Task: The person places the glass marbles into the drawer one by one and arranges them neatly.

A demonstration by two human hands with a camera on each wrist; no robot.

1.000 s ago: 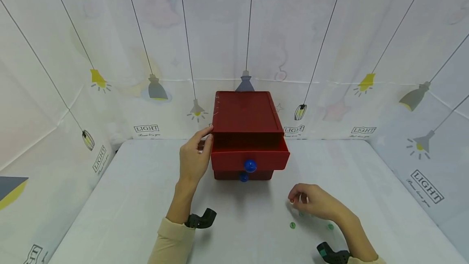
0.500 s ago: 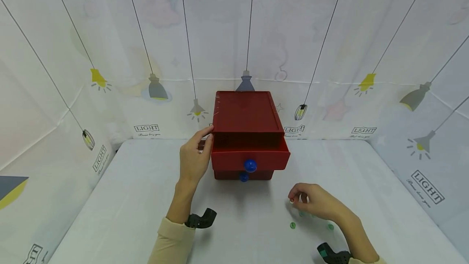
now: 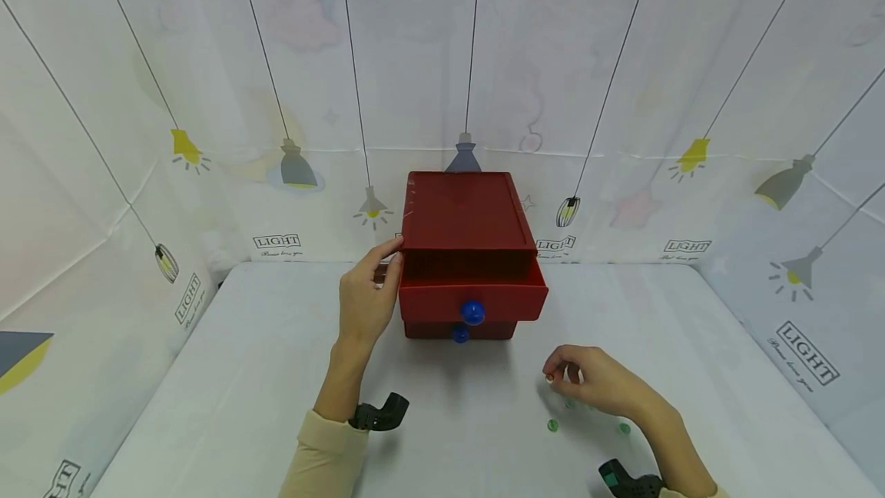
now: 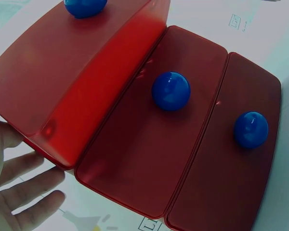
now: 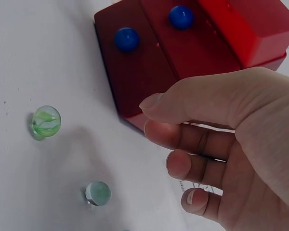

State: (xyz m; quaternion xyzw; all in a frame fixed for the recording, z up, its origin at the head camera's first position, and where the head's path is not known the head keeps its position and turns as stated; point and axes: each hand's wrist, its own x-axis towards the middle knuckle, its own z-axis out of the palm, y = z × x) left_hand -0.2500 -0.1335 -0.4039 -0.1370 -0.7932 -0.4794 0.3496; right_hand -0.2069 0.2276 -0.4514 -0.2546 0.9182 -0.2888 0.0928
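Note:
A red cabinet [image 3: 463, 210] with blue ball knobs stands at the middle back, its top drawer [image 3: 435, 303] pulled out. My left hand [image 3: 366, 302] rests against the cabinet's left side near the drawer, fingers extended. In the left wrist view those fingers [image 4: 31, 185] lie spread beside the red wall. My right hand [image 3: 601, 383] hovers over the table at front right, fingers bent and thumb tip meeting the index finger. I cannot tell whether something small sits between those tips. Below it lie small clear-green marbles, including one marble [image 5: 47, 120] and another [image 5: 98, 193].
A white cloth covers the table [image 3: 228, 406]. Behind the cabinet hangs a pale curtain [image 3: 553, 60] printed with lamps. Two lower drawers with knobs [image 4: 171, 91] are pushed in. A black camera [image 3: 380, 412] is strapped to the left wrist.

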